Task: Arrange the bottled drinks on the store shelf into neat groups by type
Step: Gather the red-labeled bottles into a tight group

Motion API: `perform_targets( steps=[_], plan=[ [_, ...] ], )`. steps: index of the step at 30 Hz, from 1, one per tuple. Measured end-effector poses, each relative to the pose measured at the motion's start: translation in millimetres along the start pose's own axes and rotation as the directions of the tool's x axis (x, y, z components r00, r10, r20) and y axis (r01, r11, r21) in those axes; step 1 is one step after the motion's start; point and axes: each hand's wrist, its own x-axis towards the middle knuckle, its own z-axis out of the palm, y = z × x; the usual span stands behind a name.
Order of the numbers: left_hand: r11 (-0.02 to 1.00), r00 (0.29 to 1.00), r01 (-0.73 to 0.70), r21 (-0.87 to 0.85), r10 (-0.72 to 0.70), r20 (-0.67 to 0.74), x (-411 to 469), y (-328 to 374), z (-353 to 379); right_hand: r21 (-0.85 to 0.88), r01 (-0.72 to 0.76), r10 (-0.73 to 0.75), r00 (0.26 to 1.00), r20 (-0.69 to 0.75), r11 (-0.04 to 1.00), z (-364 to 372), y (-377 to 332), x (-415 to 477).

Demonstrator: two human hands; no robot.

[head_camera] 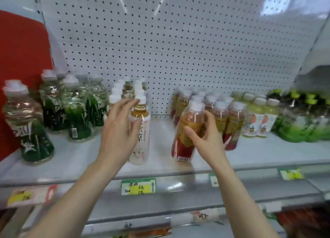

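Sorting stock, head view only.

1. Shelf [80,153]: grey, pegboard back; price tag [138,186] on its front rail.
2. Red bottle [192,118]: amber drink, red label, white cap. It sits at the shelf front, just left of and ahead of the red group [232,123]. Its long axis is near upright but tilted, with the cap leaning right and back toward that group and the base nearer the shelf edge. Whether the base rests on the shelf is unclear.
3. Right hand [207,139]: grips the red bottle at mid-body, thumb across the front, fingers curled round the right side. It is the nearer hand to the red group, which lies right of and behind it.
4. White bottle [141,145]: pale label, upright at the shelf front, ahead of the white group [125,89], cap pointing up.
5. Left hand [117,130]: fingers nearly straight and spread, holding nothing, on the white bottle's left side with the thumb tip at its shoulder. Blur hides whether it makes contact.
6. Other stock: green bottles [75,112] far left; pale bottles [259,120] right of the red group.

Judgement: righting the red bottle and sliding it right and back would close the gap to its group.
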Motion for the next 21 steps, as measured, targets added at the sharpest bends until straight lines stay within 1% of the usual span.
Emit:
perform_targets(
  steps=[2,6,8,9,11,15,17,19,21],
  plan=[
    [0.999,0.999,-0.028,0.021,0.027,0.022,0,11,31,-0.07,-0.012,0.012,1.0,0.002,0.997,-9,20,17],
    [0.989,0.991,-0.098,0.112,0.107,-0.082,1,35,68,-0.089,-0.016,0.02,0.999,0.037,0.996,-18,48,39],
    [0.973,0.988,-0.065,0.222,0.094,-0.124,5,43,76,-0.096,0.014,-0.007,0.997,0.076,0.995,-18,55,45],
    [0.955,0.99,-0.035,0.294,0.073,-0.119,6,45,80,-0.102,0.031,-0.021,0.995,0.097,0.994,-18,57,47],
    [0.929,0.997,0.025,0.37,0.003,-0.075,10,45,87,-0.108,0.055,-0.042,0.992,0.122,0.993,-18,60,51],
    [0.942,0.986,0.125,0.312,-0.154,0.07,13,46,112,-0.097,0.08,-0.062,0.982,0.176,0.992,-23,66,57],
    [0.941,0.981,0.147,0.305,-0.178,0.076,12,41,123,-0.092,0.087,-0.067,0.977,0.201,0.992,-26,69,59],
    [0.922,0.974,0.163,0.351,-0.207,0.091,10,31,131,-0.083,0.099,-0.079,0.973,0.216,0.992,-26,70,61],
    [0.904,0.936,0.168,0.394,-0.272,0.225,3,24,140,-0.096,0.123,-0.1,0.972,0.211,0.988,-25,71,62]
  ],
)
